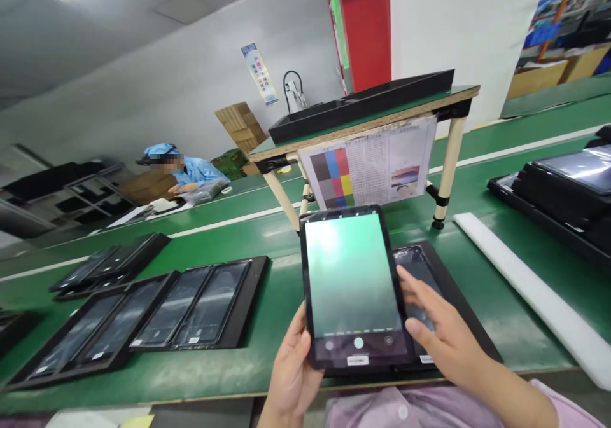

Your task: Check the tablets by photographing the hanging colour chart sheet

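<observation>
I hold a black tablet (353, 288) upright over the green bench, its lit screen showing a pale green camera view with round buttons along the bottom. My left hand (293, 367) grips its lower left edge, fingers wrapped behind it. My right hand (442, 329) rests against the tablet's right edge, fingers stretched out, thumb near the lower right corner. Beneath the tablet lies a black tray (461, 304) with another dark tablet (420, 275) in it.
Black trays of tablets (200, 307) (90, 336) (109, 262) lie to the left on the green bench (281, 282). A colour chart (370, 167) hangs from a small raised table (367, 119). A white foam strip (534, 294) and stacked trays (563, 186) are at right. A person in blue (184, 170) sits far left.
</observation>
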A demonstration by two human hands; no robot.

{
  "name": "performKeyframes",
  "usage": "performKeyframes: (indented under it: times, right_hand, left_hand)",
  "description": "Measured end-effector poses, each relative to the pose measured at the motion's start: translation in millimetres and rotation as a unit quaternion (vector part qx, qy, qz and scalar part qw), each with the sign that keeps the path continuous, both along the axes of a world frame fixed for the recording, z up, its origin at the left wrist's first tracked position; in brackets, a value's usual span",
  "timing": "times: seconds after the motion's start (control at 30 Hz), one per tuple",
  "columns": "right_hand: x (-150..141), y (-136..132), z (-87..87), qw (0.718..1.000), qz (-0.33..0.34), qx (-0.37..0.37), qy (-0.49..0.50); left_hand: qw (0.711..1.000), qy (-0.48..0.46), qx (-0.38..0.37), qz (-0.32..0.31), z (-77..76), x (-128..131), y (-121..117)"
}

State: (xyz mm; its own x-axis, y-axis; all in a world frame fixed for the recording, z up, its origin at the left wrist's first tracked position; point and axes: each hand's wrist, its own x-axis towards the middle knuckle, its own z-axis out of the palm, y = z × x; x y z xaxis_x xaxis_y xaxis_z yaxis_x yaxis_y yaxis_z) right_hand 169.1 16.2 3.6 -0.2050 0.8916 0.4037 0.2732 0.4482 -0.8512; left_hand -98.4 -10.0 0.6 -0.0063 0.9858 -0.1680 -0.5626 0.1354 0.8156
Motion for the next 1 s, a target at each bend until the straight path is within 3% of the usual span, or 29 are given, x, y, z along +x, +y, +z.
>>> performKeyframes:
  times: [0.07,0.17,0.33,0.4,0.53,0.67,1.0]
  right_hand:
    - [-6,3,6.2,0.995,-0.019,-0.021,0.092]
    - [-8,10,12.5,0.962,-0.039,-0.115,0.243]
    - [-4,22,14.9,0.935,-0.018,-0.231,0.270]
    - [-3,26,14.4,0.934,-0.013,-0.236,0.268]
    - [-1,30,14.2,0.931,-0.020,-0.233,0.281]
    - [-3,32,15.2,0.926,-0.019,-0.228,0.300]
    - [-6,35,16.9,0.908,-0.012,-0.241,0.342]
  left_hand:
    - [0.999,0.009,0.046,-0.020,-2.1,7,2]
    - [0.992,0.068,0.095,-0.041,-4.4,20,7]
    - [0.969,0.182,0.156,0.064,-7.5,47,7]
    - [0.934,0.275,0.197,0.115,-8.1,58,4]
    - [0.825,0.494,0.213,0.174,-4.9,76,-2]
    - [0.764,0.576,0.199,0.212,2.2,84,-4]
    - [0.740,0.613,0.149,0.234,9.1,94,-3]
